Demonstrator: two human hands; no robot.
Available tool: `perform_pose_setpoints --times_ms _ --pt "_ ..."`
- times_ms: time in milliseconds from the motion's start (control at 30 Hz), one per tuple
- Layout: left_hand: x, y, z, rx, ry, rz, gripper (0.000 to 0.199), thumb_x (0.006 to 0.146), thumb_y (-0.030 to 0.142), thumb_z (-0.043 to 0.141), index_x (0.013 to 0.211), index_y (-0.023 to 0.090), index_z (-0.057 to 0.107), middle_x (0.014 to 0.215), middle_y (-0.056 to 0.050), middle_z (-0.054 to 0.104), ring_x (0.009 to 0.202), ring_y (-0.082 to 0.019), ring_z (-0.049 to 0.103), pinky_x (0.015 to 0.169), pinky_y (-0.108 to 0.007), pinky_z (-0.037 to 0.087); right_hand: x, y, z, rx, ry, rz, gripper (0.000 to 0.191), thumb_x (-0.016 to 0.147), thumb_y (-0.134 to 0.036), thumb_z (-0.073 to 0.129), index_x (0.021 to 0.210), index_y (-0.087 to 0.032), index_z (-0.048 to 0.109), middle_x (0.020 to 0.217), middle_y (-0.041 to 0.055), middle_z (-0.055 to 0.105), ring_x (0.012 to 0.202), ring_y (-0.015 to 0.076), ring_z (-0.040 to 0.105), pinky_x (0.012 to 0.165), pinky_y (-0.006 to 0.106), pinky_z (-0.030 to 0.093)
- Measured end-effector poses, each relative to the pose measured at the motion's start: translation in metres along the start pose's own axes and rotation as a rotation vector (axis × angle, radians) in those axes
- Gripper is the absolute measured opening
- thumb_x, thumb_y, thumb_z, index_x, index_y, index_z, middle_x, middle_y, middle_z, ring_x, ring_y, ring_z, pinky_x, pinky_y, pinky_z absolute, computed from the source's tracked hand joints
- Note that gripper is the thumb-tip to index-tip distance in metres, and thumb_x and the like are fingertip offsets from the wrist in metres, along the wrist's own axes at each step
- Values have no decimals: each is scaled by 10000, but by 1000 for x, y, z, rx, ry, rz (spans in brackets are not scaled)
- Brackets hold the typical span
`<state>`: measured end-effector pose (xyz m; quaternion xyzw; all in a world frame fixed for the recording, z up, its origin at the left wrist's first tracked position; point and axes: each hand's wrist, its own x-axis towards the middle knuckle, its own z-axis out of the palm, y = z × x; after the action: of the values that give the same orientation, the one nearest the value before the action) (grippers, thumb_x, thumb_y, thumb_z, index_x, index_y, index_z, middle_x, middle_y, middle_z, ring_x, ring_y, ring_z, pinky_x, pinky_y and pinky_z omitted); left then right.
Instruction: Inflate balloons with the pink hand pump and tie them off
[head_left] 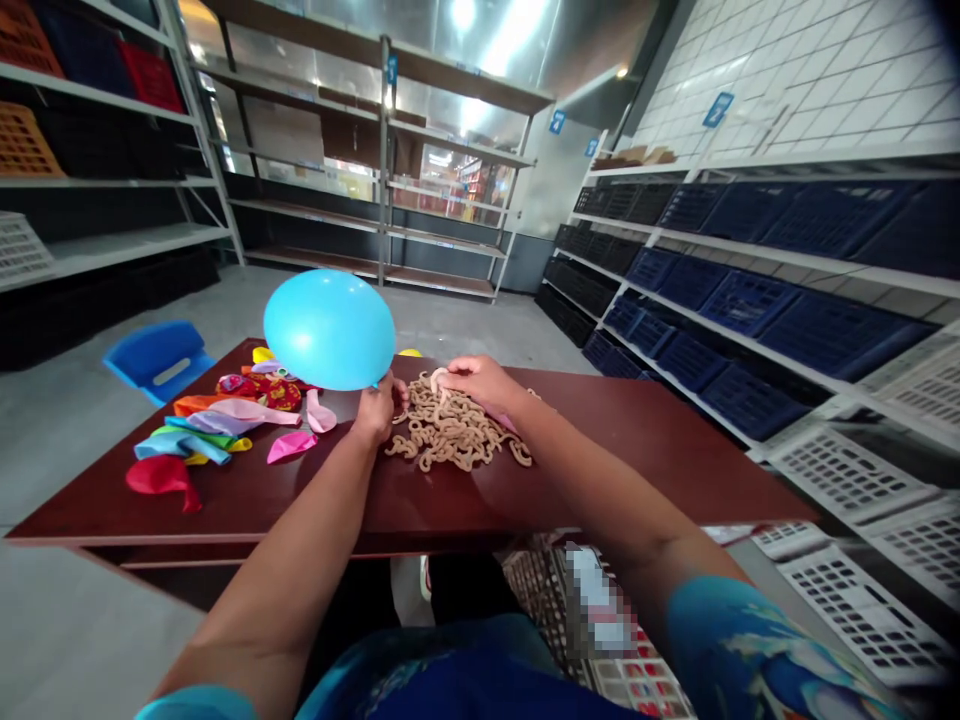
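Observation:
A blown-up blue balloon floats above the table's left half, its neck pinched in the closed fingers of my left hand. My right hand rests over the far side of a pile of curled tan pieces, whose exact kind I cannot make out. Thumb and fingers of that hand are closed on one paler curled piece. To the left lie several limp balloons, among them a red balloon, a pink balloon and a lilac balloon.
The dark red table stands before me, with a blue chair beyond its left corner. Shelves with dark blue crates line the right side. White baskets stand low at right, and a basket is below the table's front edge.

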<state>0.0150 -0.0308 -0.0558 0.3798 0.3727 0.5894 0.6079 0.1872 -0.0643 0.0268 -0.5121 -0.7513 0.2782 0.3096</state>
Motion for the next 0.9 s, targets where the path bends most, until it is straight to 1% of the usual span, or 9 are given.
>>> perform_pose_setpoints --times_ms 67,133,233,300,400,467,567,733,900 --pt "-5 5 8 -20 -47 -31 349 797 433 440 687 117 539 631 -52 583 368 -52 402 331 -175 208 -3 1 -2 22 -3 10 215 692 -400 581 701 -187 605 639 -31 554 585 86 450 569 226 335" --pt "-11 9 20 -53 -114 -77 360 816 429 419 830 105 577 737 -79 617 366 -52 402 328 -187 205 -5 2 -3 12 -15 8 204 673 -382 590 688 -179 612 637 -31 557 591 89 455 576 228 338" --pt "-18 13 39 -43 -165 -102 372 830 419 404 952 108 566 725 -69 604 373 -67 414 340 -206 249 -8 2 -3 6 -13 3 217 655 -380 595 676 -166 625 648 -22 568 617 96 468 590 232 339" --pt "-20 12 48 4 -181 -91 308 814 383 433 893 118 568 624 -25 548 362 -62 385 339 -202 238 -11 2 -3 36 10 28 243 649 -400 598 675 -160 626 645 -18 567 628 101 470 591 233 338" --pt "-20 5 51 79 -228 -109 183 753 315 509 706 140 525 504 40 406 340 -34 285 331 -175 162 -14 5 -4 138 56 86 272 663 -436 586 677 -165 602 606 -26 540 603 96 458 570 230 337" --pt "-21 0 48 116 -248 -166 208 747 327 510 655 141 496 475 57 341 333 -23 226 330 -167 124 -15 9 -7 275 84 110 267 685 -439 568 667 -173 563 601 -27 534 577 88 453 549 222 342" --pt "-22 -6 43 137 -267 -232 276 780 378 458 674 130 515 458 69 288 324 -23 193 327 -165 106 -16 15 -12 472 116 127 251 709 -400 558 611 -177 496 624 -11 545 560 80 464 515 211 350" --pt "-23 -7 42 79 -194 -200 346 784 449 457 694 121 520 492 50 367 322 -18 218 325 -161 114 -19 17 -20 572 177 180 224 710 -319 582 566 -180 482 623 10 549 516 77 470 448 214 320" --pt "-28 4 55 5 -194 -223 379 817 455 415 664 123 514 478 39 395 313 -26 257 323 -165 144 -23 13 -25 626 229 299 219 687 -348 617 579 -186 517 587 -7 533 459 67 426 394 217 245"
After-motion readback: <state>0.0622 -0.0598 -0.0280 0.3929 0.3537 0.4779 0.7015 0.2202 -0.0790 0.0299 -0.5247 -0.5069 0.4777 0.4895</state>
